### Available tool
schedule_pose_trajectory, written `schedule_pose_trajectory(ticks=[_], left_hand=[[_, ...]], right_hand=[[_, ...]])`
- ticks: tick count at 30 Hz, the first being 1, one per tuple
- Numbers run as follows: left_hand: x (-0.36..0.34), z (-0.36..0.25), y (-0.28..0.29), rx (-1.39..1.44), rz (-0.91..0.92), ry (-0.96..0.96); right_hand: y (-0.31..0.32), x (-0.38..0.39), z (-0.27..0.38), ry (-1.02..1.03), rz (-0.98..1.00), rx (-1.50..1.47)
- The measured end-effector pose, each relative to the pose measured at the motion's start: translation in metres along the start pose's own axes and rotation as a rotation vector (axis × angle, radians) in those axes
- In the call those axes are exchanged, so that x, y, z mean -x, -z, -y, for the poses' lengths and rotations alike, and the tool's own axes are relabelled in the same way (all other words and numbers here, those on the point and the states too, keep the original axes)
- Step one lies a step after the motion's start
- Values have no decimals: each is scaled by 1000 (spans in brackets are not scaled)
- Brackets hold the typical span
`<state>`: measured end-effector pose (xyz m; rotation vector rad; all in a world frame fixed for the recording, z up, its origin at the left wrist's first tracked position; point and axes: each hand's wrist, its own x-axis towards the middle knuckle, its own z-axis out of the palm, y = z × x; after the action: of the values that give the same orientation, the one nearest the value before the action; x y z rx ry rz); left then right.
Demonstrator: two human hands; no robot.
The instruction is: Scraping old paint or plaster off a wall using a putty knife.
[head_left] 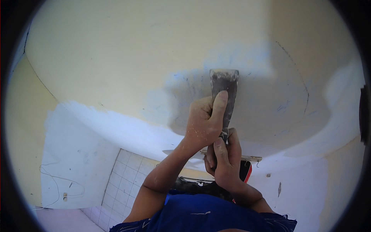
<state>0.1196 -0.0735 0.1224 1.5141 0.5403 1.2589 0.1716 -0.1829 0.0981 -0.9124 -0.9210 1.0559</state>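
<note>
A dark putty knife (226, 83) stands upright against the wall, its wide blade caked with pale dried filler along the top edge. My left hand (205, 120) is closed round it, the thumb laid flat along the blade's face. Lower down, my right hand (228, 160) wraps round the handle end, and its fingers partly hide the handle. Both hands and forearms are dusted with pale powder. Around the blade, the cream wall (135, 46) carries a whitish, scuffed patch (235, 58), and my shadow falls across it.
A dark crack line (295, 63) runs down the wall at right. Behind my right hand are a narrow rail with hooks (253, 158) and a red-and-black thing (246, 170). White tiles (125, 174), a socket (65, 196) and a loose cable (58, 181) lie lower left. A dark object (364, 116) juts in at the right rim.
</note>
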Motion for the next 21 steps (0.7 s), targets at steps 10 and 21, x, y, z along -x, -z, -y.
schedule_pose_trajectory(ticks=[10, 21], left_hand=[[-3, -9, -1, 24, 15, 2], [-10, -20, -6, 55, 17, -39]], right_hand=[[-7, -4, 3, 38, -10, -24], [-10, -6, 19, 39, -16, -11]])
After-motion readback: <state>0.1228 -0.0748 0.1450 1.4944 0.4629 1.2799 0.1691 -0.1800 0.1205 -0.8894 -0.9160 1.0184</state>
